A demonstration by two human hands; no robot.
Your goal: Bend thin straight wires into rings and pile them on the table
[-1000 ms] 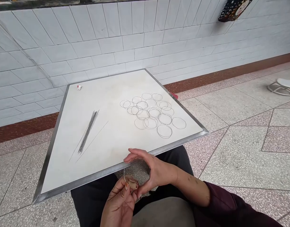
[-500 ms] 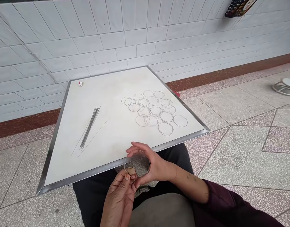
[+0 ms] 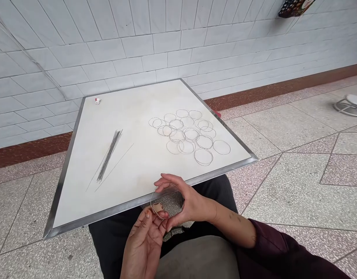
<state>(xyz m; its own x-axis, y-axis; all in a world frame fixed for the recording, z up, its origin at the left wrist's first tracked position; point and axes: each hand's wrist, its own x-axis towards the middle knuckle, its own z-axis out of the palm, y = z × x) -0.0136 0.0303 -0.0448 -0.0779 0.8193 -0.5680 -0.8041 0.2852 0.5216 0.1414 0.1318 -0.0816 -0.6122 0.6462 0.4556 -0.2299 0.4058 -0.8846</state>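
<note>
A thin wire ring [image 3: 151,199] is held between both hands at the table's front edge, over the lap. My left hand [image 3: 145,232] pinches the ring's lower left part, with tan wrapping on its fingers. Curved around the right side of the ring, my right hand [image 3: 186,199] holds it between thumb and fingers. On the white table [image 3: 132,112], several wire rings [image 3: 204,156] lie overlapping at the right. A bundle of straight wires [image 3: 110,155] lies at the left, with a few single wires beside it.
A small red and white object [image 3: 98,101] sits at the table's far left corner. The table has a metal rim [image 3: 108,214]. Behind it is a tiled wall [image 3: 155,46]; a white stool [image 3: 351,104] stands at the far right.
My left hand has shifted slightly left and its thumb has moved left along the ring. The right hand keeps nearly the same curved hold. The view has moved a little.
</note>
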